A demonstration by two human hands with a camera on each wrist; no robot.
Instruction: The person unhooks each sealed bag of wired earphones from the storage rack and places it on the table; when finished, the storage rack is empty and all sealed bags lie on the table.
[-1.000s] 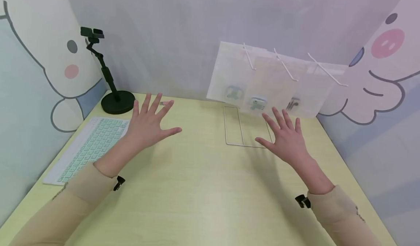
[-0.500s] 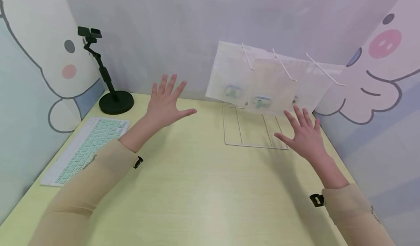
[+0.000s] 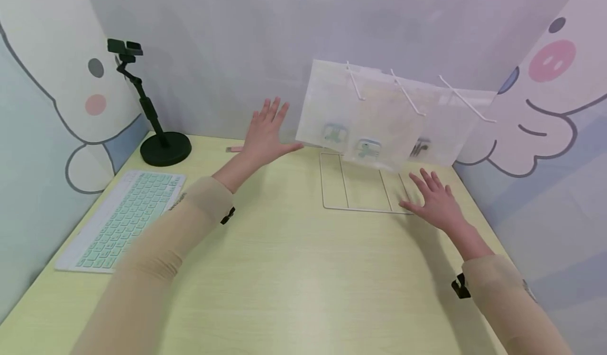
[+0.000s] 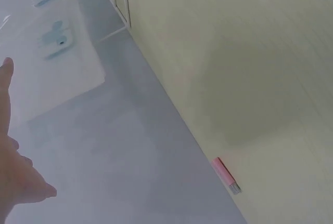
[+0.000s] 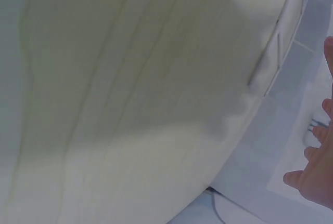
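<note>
Pale walls (image 3: 213, 44) with cartoon prints enclose a wooden desk (image 3: 303, 270), where a white rack (image 3: 355, 209) stands toward the back, clear bags (image 3: 379, 126) hanging from it with small items inside. Just left of the rack, the left hand (image 3: 265, 138) is raised, fingers spread apart; whether its thumb touches the nearest bag cannot be told. Over the rack's front right corner, the right hand (image 3: 437, 202) also has its fingers apart. Left of the rack are a pink stick (image 4: 225, 174), a black stand (image 3: 148, 109) and a keyboard (image 3: 130, 215).
</note>
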